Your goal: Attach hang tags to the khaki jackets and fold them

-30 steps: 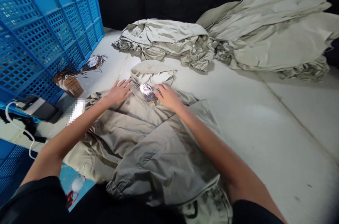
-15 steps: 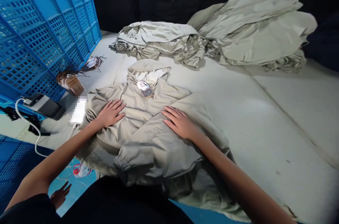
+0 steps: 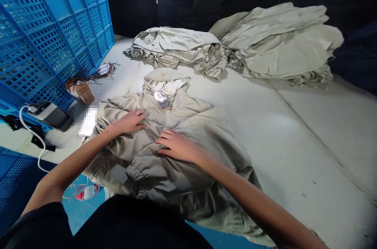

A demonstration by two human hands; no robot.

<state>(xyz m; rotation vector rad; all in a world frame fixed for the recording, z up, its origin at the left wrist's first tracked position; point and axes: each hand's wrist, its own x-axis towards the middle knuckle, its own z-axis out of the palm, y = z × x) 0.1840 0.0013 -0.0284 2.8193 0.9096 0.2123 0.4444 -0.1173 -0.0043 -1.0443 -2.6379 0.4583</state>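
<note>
A khaki jacket (image 3: 200, 111) lies front up on the table before me, its collar pointing away and its lower part hanging over the near edge. A dark and white hang tag (image 3: 163, 100) rests just below the collar. On the left half of the chest, my left hand (image 3: 131, 121) presses down with its fingers stretched out. My right hand (image 3: 176, 146) lies on the middle of the front, fingers extended over a folded sleeve. The cuff of that sleeve (image 3: 138, 170) is gathered and lies near my body.
Two heaps of khaki garments, one bunched (image 3: 176, 41) and one larger (image 3: 288, 44), lie at the back. A blue crate (image 3: 55, 25), strung tags (image 3: 84, 92), a power bank (image 3: 53, 115) and a blurred-out white device (image 3: 88, 121) are at left. A bottle (image 3: 90, 192) lies on the floor.
My right hand has slid left and slightly toward me across the jacket. My left hand has moved a little to the right. Another person's hand at lower left is gone from view.
</note>
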